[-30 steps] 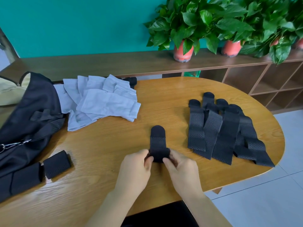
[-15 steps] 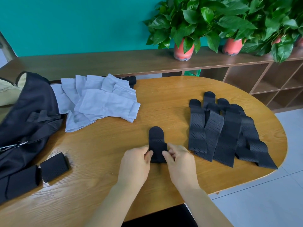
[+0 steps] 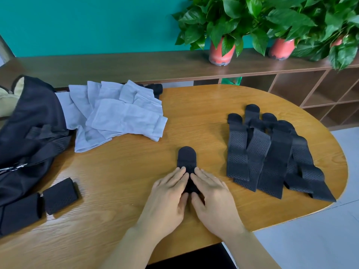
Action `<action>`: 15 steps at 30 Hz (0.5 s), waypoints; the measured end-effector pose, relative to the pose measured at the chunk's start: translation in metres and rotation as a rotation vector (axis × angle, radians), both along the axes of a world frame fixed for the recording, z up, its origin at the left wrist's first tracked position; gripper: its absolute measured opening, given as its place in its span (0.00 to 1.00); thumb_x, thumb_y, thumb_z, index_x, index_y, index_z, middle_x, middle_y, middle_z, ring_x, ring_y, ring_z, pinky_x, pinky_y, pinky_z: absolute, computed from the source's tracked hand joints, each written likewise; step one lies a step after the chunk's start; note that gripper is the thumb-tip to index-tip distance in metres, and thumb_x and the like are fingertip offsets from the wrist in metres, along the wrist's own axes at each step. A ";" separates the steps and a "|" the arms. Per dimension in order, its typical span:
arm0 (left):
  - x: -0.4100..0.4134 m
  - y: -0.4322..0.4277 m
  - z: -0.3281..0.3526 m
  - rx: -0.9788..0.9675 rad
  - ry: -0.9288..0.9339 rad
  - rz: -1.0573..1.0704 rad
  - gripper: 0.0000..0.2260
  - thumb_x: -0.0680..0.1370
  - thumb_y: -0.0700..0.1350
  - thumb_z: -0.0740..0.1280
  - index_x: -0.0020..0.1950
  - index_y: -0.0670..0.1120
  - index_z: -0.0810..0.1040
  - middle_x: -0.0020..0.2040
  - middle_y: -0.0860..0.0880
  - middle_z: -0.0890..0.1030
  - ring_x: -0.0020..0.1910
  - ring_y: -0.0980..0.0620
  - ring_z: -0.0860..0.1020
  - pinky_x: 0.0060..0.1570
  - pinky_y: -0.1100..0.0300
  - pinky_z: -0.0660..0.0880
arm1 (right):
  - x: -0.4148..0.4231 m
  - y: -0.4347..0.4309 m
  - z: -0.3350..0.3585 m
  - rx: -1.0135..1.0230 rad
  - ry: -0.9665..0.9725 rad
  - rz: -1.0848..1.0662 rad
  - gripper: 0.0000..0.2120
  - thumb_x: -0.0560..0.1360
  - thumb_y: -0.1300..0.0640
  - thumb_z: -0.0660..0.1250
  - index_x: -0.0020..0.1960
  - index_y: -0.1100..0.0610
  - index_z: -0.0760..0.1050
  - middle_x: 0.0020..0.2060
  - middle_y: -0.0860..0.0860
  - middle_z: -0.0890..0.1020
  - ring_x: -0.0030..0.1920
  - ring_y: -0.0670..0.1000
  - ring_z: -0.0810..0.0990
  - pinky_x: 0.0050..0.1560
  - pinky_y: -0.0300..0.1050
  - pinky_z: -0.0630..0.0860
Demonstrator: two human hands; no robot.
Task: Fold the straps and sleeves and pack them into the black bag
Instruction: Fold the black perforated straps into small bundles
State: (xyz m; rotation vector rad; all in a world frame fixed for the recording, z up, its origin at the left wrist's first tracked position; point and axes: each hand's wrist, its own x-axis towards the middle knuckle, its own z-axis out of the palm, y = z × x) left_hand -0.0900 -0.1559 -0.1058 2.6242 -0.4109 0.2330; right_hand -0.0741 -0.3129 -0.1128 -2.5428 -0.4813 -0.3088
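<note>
Seen from the head camera, looking down on an oval wooden bench [image 3: 204, 105], the left hand [image 3: 167, 197] and right hand [image 3: 213, 197] lay side by side near the front edge, fingers straight and flat, pressing down on a black strap [image 3: 186, 158] whose rounded end stuck out beyond the fingertips. To the right, well apart, a fanned pile of unfolded black straps [image 3: 272, 156] overlapped one another. At the far left lay a heap of pale grey sleeves [image 3: 120, 117], touching the black bag [image 3: 29, 133] at the bench's left edge. Two folded straps [image 3: 60, 195] sat just in front of the bag. Behind the bench, potted plants [image 3: 221, 49] stood on a long wooden shelf [image 3: 116, 66].
</note>
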 end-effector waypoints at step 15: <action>-0.051 0.017 0.014 -0.025 0.111 -0.015 0.24 0.75 0.45 0.65 0.72 0.50 0.71 0.72 0.57 0.69 0.70 0.57 0.67 0.64 0.72 0.56 | -0.052 0.002 0.005 0.129 0.018 0.050 0.24 0.66 0.50 0.62 0.60 0.53 0.80 0.59 0.45 0.81 0.64 0.43 0.74 0.59 0.38 0.74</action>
